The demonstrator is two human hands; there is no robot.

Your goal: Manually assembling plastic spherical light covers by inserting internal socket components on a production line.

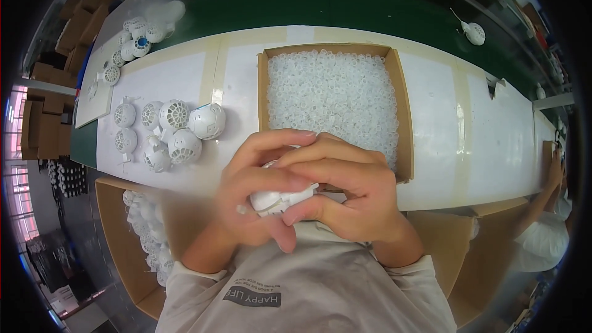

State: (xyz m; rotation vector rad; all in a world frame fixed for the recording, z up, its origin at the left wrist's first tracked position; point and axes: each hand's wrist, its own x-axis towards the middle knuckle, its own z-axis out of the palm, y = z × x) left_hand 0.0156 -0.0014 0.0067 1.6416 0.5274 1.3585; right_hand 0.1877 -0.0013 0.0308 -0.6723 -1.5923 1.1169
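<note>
Both of my hands are wrapped round one white plastic ball (271, 202), held above the near edge of the table in front of my chest. My left hand (250, 182) cups it from the left, fingers curled over it. From the right, my right hand (351, 188) grips it, with the thumb against its lower side and the fingers across the top. Much of the ball is hidden by my fingers. Just beyond my hands stands a cardboard box (404, 117) full of small clear plastic rings (330, 98). A group of white lattice balls (174, 114) lies to the left.
At lower left is a carton (114, 222) holding many white balls (145, 234). More balls (137, 28) lie at the far left, and a single ball (473, 32) at the far right. Another open carton (441, 234) stands at lower right, near another person's arm (542, 200).
</note>
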